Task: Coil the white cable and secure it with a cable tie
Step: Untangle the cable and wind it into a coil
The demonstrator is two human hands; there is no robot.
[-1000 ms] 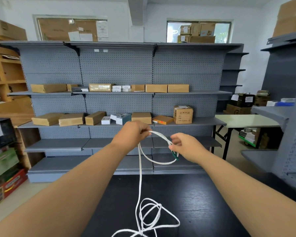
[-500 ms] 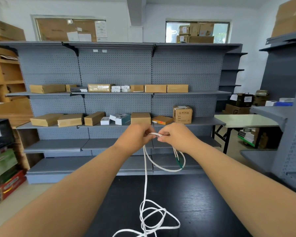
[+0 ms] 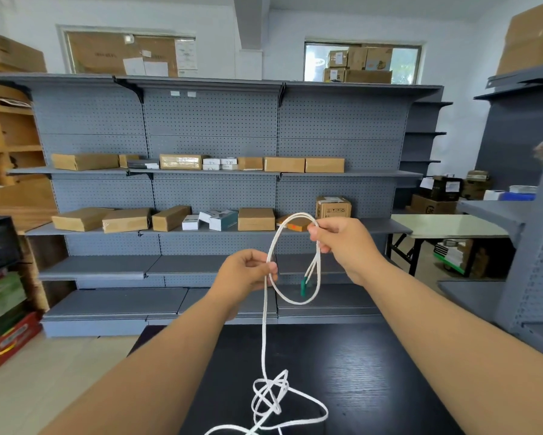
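The white cable runs up from a loose tangle on the black table into both raised hands. My right hand pinches the top of a hanging loop of cable, with a green connector dangling beneath it. My left hand, lower and to the left, grips the strand where it rises from the table. An arc of cable spans between the two hands. No cable tie is visible.
Grey pegboard shelving with cardboard boxes stands behind the table. More shelves are on the right, stacked boxes on the left, and a light folding table at the back right.
The hands, which met half a second ago, have parted. My right hand rose to the right with the loop; my left slid down the strand. The tangle on the table drew tighter.
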